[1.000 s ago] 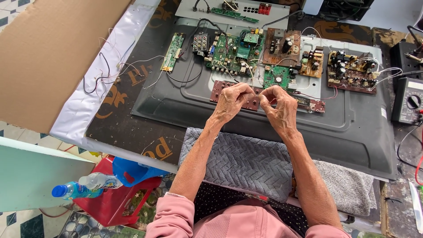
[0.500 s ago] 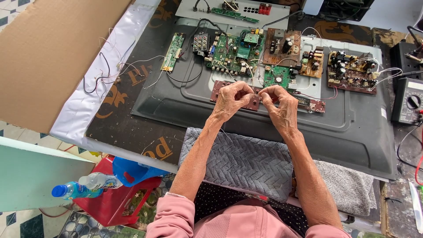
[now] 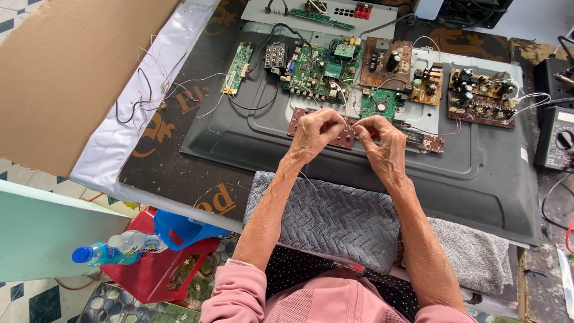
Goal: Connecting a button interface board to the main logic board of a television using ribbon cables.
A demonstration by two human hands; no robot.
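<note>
My left hand (image 3: 315, 133) and my right hand (image 3: 380, 143) meet over a long reddish-brown circuit board (image 3: 426, 141) lying on the dark grey back panel of a flat screen (image 3: 478, 173). Both hands have their fingers pinched together, fingertips nearly touching. A thin wire (image 3: 308, 179) trails down from my left hand; what the fingertips pinch is too small to make out. Green circuit boards (image 3: 320, 66) and brown ones (image 3: 478, 96) with wires sit on the panel just beyond my hands.
A grey towel (image 3: 335, 218) lies under my forearms. A sheet of cardboard (image 3: 66, 72) covers the left. A black multimeter (image 3: 556, 140) sits at the right edge. Below left stand a red stool (image 3: 161, 275), a blue scoop (image 3: 179, 230) and plastic bottles (image 3: 113, 250).
My hands have stayed over the reddish-brown board, with only small finger movements as they work the pinched item.
</note>
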